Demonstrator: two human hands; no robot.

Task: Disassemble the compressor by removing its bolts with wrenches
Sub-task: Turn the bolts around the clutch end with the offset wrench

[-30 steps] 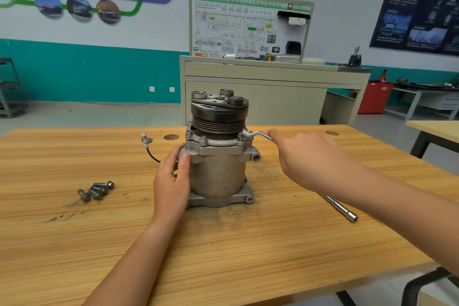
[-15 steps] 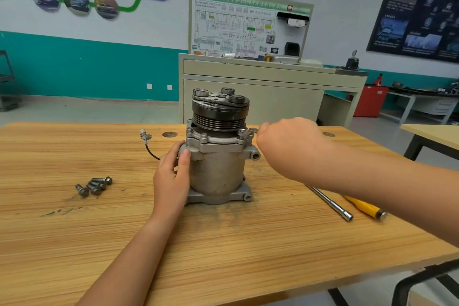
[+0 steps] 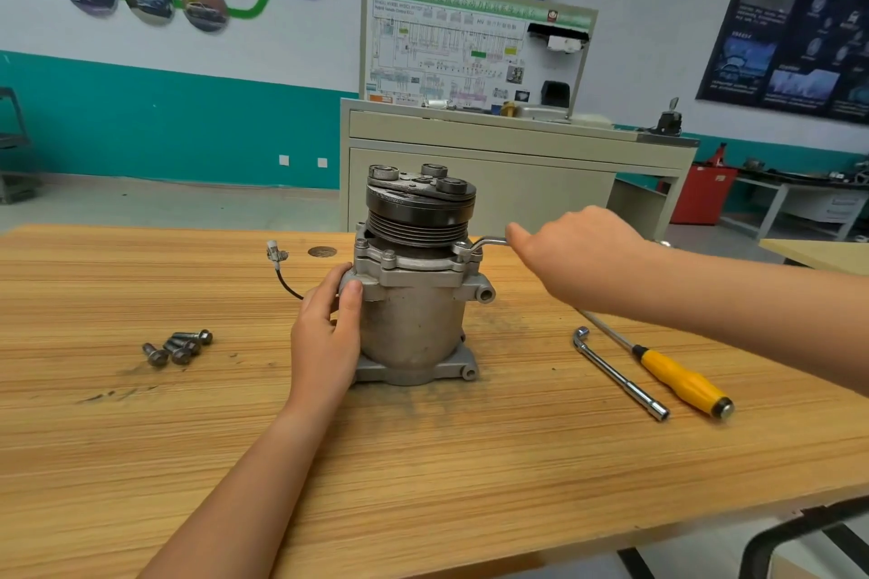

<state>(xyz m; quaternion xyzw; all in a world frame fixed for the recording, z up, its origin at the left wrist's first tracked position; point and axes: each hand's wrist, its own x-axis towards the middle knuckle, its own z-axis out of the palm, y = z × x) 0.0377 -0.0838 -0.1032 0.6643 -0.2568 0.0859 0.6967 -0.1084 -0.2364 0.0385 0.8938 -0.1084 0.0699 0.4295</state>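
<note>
A grey metal compressor with a black pulley on top stands upright in the middle of the wooden table. My left hand wraps round its left side and holds it steady. My right hand grips the handle of a bent silver wrench. The wrench's ring end sits on a bolt at the right of the compressor's upper flange. More bolts stand in the flange at the left and front. Several removed bolts lie loose on the table to the left.
An L-shaped socket wrench and a yellow-handled screwdriver lie on the table to the right, partly under my right forearm. The compressor's black wire with a connector trails to its left. A beige cabinet stands behind the table.
My right hand has swung the wrench handle round the bolt, first toward the compressor and then back out to the right. My left hand has stayed on the compressor body.
</note>
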